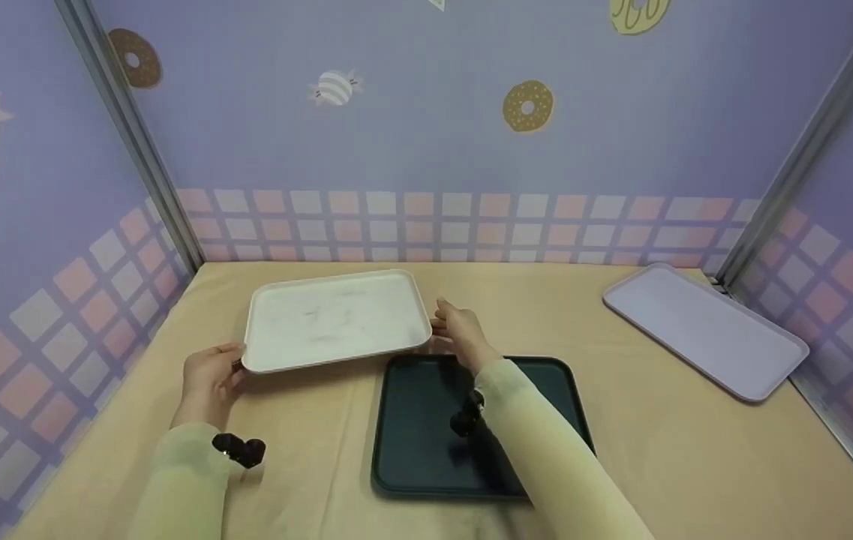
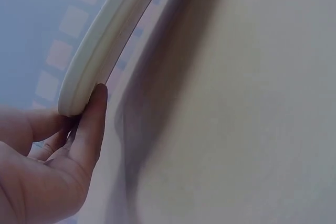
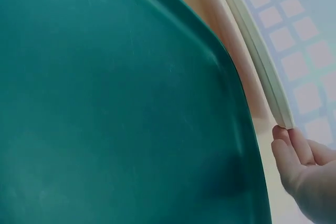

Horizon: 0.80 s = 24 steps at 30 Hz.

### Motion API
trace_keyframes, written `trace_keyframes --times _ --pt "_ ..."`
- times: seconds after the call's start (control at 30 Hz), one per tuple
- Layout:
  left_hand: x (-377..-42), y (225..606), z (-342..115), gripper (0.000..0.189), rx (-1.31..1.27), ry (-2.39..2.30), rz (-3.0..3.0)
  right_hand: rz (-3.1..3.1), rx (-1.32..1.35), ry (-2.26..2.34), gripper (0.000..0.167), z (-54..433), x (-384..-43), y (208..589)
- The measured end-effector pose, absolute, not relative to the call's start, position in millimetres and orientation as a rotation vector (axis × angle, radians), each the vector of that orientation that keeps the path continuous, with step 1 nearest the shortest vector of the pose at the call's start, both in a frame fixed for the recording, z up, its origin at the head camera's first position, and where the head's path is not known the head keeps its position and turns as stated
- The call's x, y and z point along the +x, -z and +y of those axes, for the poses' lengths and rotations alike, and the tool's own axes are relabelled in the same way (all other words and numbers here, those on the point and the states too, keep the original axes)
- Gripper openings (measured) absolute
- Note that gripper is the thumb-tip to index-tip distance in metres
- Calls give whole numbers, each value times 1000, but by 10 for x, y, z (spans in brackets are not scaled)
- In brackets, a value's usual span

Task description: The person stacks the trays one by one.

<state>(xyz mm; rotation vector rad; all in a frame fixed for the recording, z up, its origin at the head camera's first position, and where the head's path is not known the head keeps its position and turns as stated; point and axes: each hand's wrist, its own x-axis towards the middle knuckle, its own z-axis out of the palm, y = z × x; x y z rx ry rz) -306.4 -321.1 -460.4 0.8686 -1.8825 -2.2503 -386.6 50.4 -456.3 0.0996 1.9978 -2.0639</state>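
A white rectangular tray (image 1: 336, 319) with a raised rim and faint grey smudges is held at the back left, raised above the tablecloth with its shadow beneath. My left hand (image 1: 208, 375) pinches its near left corner, fingers below the rim in the left wrist view. At the opposite side, my right hand (image 1: 464, 334) holds the near right corner with its fingertips, which meet the rim (image 3: 270, 87) in the right wrist view. Below my right forearm lies a dark green tray (image 1: 418, 442), partly hidden by the sleeve.
A pale purple tray (image 1: 704, 330) lies slantwise at the right, near the side wall. Beige cloth (image 1: 666, 465) covers the table. Patterned wall panels (image 1: 426, 150) enclose the back and both sides, with metal posts (image 1: 133, 135) at the corners.
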Motion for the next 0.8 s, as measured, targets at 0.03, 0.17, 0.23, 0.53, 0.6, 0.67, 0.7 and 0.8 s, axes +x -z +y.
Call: trace_keyframes --times 0.03,0.17,0.23,0.53,0.6,0.67,0.7,0.8 --pt "-3063 4592 -3193 27 854 2242 -1904 1997 113 2074 61 523 -3870 4559" --pt "-3047 4535 -3105 34 800 2217 -1976 2033 143 2073 49 624 -3874 4539" --pt "-3026 4500 -3061 34 760 2203 -2001 2059 144 2073 44 687 -3864 4530" --pt "-2996 4397 -2851 33 619 2292 -1970 2124 117 2057 32 1071 -3824 4540" --pt "-2991 4393 -2786 28 604 2326 -1938 2124 126 2076 31 1167 -3800 4542" --pt "-2989 4399 -2716 24 596 2330 -1930 2125 127 2101 30 1268 -3777 4538" --pt "-2988 4402 -2676 24 591 2331 -1923 2124 123 2118 29 1321 -3766 4536" --pt "-2977 4408 -2540 31 554 2337 -1912 2105 94 2162 28 1483 -3728 4524"
